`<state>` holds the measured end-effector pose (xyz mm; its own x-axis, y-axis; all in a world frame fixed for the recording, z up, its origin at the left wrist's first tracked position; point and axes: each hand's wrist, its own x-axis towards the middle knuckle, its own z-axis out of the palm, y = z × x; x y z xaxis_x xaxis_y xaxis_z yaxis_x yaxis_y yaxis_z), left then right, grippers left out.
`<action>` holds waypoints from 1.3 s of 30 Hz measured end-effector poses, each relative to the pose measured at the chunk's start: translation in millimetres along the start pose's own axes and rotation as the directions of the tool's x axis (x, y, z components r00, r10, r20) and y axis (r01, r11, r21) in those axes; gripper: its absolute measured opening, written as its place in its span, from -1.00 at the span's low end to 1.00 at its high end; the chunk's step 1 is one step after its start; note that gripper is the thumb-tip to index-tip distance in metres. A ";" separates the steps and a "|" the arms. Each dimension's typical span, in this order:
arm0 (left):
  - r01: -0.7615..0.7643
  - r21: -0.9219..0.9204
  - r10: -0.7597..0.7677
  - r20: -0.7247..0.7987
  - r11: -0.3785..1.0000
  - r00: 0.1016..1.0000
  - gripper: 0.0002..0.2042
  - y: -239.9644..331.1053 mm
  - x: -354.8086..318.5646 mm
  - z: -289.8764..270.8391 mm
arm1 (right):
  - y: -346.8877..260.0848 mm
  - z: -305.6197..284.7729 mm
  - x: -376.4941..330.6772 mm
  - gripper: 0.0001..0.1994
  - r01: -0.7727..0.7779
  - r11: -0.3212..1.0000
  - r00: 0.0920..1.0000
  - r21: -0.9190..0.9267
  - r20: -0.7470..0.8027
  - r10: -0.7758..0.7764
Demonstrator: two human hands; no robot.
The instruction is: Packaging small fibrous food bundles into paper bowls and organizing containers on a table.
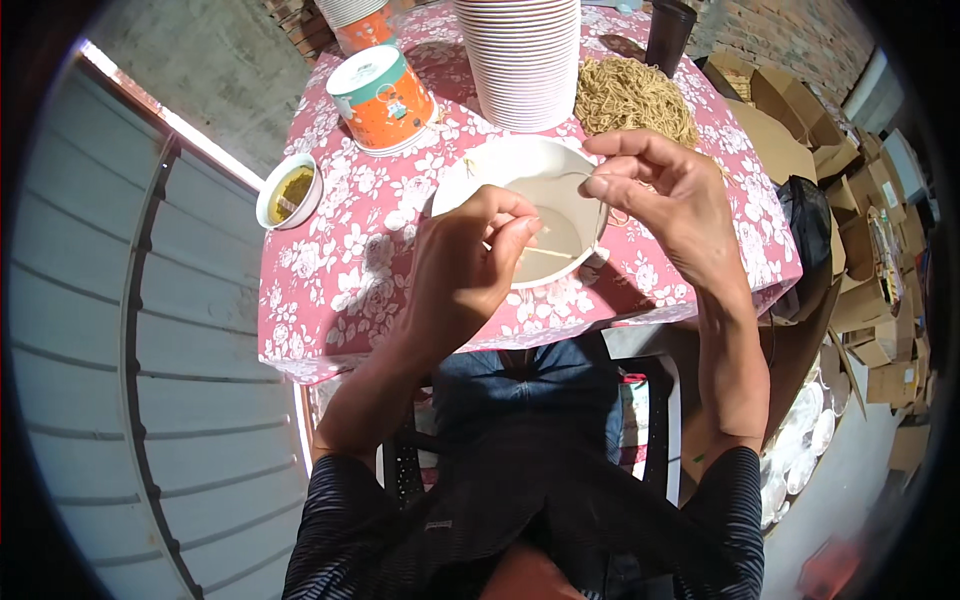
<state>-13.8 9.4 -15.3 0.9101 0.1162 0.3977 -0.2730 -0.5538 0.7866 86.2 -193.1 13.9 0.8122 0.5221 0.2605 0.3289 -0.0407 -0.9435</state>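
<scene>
A white paper bucket [470,180] lies on the table in front of me, its open mouth facing me. My left hand [470,250] is over its near left rim, thumb and fingers pinched on a thin tan cord [555,254]. The cord runs from these fingertips toward the near right rim. At the right side of the bucket, my right hand [665,195] is closed in a pinch, thumb against forefinger, with a thin strand of cord at the tips. Just beyond it sits a tangled heap of tan cord [635,100].
A tall stack of white buckets [518,60] stands at the back. Left of it is an upturned orange and green printed bucket [385,105]. A small bowl [291,192] with yellowish contents sits near the left edge. A dark cup [670,38] is back right; cardboard boxes [790,100] lie beyond.
</scene>
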 end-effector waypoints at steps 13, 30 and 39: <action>0.011 -0.106 0.022 0.305 0.994 0.952 -0.86 9.2 31.0 -7.8 | -13.3 15.9 -1.8 -0.71 0.088 0.976 0.996 0.201 0.007 -0.091; 0.286 -0.313 -0.079 0.539 0.906 0.839 -0.84 0.6 30.6 -2.8 | 8.0 17.7 5.0 -0.73 0.115 0.964 0.993 0.241 0.001 -0.119; 0.302 -0.356 -0.081 0.522 0.884 0.849 -0.83 -4.9 34.9 0.8 | -3.8 16.6 -53.7 -0.81 -0.183 0.983 0.982 -0.010 -0.047 0.182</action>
<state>19.6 15.5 -5.6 0.9576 -0.2869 0.0279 -0.0770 -0.1612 0.9839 33.3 -206.8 0.1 0.8802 0.4653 0.0935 0.1794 -0.1439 -0.9732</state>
